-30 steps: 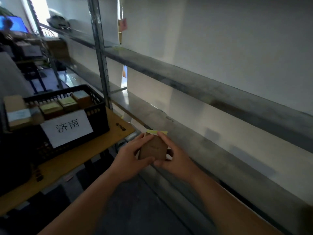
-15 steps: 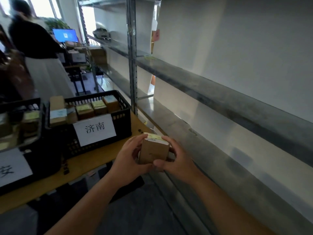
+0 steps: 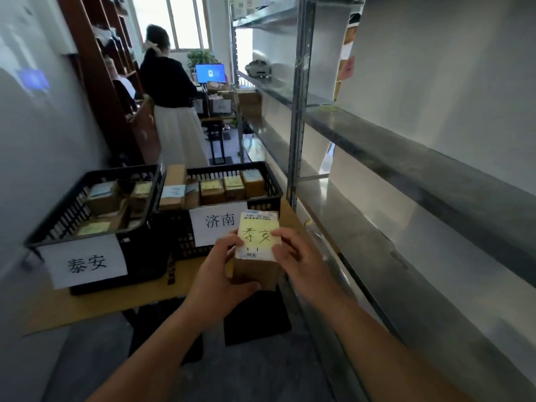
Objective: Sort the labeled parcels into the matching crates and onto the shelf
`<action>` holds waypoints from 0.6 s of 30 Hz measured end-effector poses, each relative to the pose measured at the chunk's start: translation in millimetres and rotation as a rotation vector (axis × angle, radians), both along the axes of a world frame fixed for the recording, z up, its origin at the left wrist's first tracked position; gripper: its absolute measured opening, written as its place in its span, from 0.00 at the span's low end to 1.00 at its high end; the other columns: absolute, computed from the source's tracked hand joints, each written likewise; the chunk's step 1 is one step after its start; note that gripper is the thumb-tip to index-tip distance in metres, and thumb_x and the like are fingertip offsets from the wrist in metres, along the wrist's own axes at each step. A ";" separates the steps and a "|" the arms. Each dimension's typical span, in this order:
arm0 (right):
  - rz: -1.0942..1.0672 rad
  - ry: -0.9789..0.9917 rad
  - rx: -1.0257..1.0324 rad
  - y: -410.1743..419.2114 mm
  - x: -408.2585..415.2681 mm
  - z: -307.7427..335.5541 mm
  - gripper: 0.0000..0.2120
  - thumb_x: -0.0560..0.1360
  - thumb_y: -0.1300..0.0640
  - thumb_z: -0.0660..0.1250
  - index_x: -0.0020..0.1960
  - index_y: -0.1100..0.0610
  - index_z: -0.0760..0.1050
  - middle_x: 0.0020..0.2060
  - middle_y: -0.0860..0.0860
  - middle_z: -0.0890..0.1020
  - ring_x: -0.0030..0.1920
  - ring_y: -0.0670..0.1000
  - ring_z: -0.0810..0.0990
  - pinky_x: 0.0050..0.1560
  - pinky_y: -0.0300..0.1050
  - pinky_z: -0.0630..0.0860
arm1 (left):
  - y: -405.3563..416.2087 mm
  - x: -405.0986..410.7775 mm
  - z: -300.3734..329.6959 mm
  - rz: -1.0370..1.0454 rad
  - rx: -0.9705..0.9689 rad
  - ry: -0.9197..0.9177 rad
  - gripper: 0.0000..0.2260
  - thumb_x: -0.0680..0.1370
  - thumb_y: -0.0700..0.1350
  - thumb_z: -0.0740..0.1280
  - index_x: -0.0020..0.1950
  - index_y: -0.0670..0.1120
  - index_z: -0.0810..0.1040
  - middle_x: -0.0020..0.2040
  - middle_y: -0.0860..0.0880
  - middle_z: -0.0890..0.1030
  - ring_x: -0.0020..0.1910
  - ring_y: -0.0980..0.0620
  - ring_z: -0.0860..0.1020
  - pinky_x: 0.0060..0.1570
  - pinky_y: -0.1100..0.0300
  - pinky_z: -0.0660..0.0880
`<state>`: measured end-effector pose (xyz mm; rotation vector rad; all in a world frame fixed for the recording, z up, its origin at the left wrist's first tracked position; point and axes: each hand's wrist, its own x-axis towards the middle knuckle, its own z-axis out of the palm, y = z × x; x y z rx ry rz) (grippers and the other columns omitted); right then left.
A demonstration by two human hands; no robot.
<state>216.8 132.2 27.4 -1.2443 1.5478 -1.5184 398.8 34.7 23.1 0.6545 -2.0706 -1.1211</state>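
Both hands, left (image 3: 220, 274) and right (image 3: 301, 265), hold one small box (image 3: 255, 256).
Its yellow note (image 3: 259, 235) faces up to be read; it matches the left crate (image 3: 95, 210).

Person in black top and white skirt (image 3: 171, 111) stands at far end of aisle, back to camera. Lit blue monitor (image 3: 210, 73) beyond, on stand. Potted plant (image 3: 200, 57) behind monitor, by window (image 3: 185, 21). Brown wooden shelving (image 3: 98, 68) along left wall. Second person (image 3: 120, 81) partly visible, seated beside it. Dark floor (image 3: 261, 372) below.
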 end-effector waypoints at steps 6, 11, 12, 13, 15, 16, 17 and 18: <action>0.165 -0.012 0.013 -57.0 26.4 -1.9 0.19 0.81 0.45 0.71 0.66 0.26 0.72 0.67 0.39 0.75 0.61 0.39 0.80 0.53 0.40 0.83 | -26.4 37.0 4.9 0.051 0.134 0.151 0.24 0.73 0.54 0.74 0.62 0.47 0.67 0.66 0.54 0.73 0.63 0.47 0.78 0.48 0.45 0.83; 0.339 -0.007 0.085 -109.4 56.4 0.7 0.22 0.83 0.45 0.68 0.72 0.27 0.68 0.75 0.46 0.70 0.66 0.48 0.78 0.62 0.46 0.81 | -66.7 68.1 4.0 0.176 0.172 0.213 0.12 0.78 0.49 0.67 0.57 0.47 0.69 0.66 0.49 0.74 0.61 0.42 0.78 0.46 0.38 0.82; 0.370 -0.020 0.098 -120.7 63.1 2.6 0.22 0.83 0.45 0.68 0.72 0.27 0.68 0.75 0.46 0.69 0.66 0.49 0.78 0.63 0.49 0.81 | -75.9 75.4 2.4 0.184 0.181 0.220 0.12 0.78 0.48 0.67 0.58 0.47 0.69 0.65 0.49 0.74 0.61 0.42 0.78 0.47 0.37 0.81; 0.388 -0.018 0.099 -133.2 70.4 4.4 0.23 0.82 0.45 0.68 0.72 0.26 0.68 0.76 0.46 0.69 0.66 0.50 0.78 0.63 0.51 0.81 | -85.6 83.0 1.2 0.191 0.178 0.223 0.12 0.78 0.48 0.67 0.59 0.49 0.69 0.64 0.51 0.75 0.60 0.43 0.79 0.47 0.38 0.81; 0.403 0.016 0.079 -160.3 85.5 7.3 0.24 0.80 0.44 0.70 0.71 0.26 0.68 0.76 0.47 0.68 0.68 0.51 0.77 0.63 0.54 0.81 | -108.3 99.8 -0.4 0.213 0.166 0.206 0.16 0.78 0.49 0.67 0.64 0.55 0.70 0.62 0.59 0.76 0.61 0.50 0.79 0.49 0.47 0.82; 0.410 0.020 0.068 -174.7 93.8 8.6 0.25 0.78 0.42 0.71 0.71 0.26 0.69 0.75 0.47 0.68 0.68 0.52 0.77 0.62 0.55 0.82 | -121.3 108.7 -0.3 0.225 0.160 0.184 0.19 0.78 0.49 0.67 0.67 0.60 0.69 0.62 0.65 0.75 0.61 0.56 0.78 0.50 0.54 0.82; 0.419 0.022 0.065 -189.4 102.4 10.0 0.26 0.76 0.41 0.71 0.71 0.26 0.69 0.75 0.47 0.69 0.68 0.53 0.77 0.62 0.55 0.82 | -135.4 117.9 0.4 0.238 0.149 0.148 0.21 0.77 0.51 0.66 0.70 0.64 0.68 0.62 0.71 0.73 0.61 0.61 0.76 0.51 0.59 0.80; 0.427 0.032 0.064 -204.2 111.4 11.1 0.26 0.76 0.40 0.71 0.71 0.26 0.69 0.75 0.47 0.68 0.68 0.54 0.77 0.61 0.55 0.83 | -149.8 127.5 1.5 0.255 0.138 0.103 0.23 0.77 0.53 0.66 0.71 0.68 0.67 0.61 0.75 0.71 0.61 0.65 0.75 0.51 0.63 0.79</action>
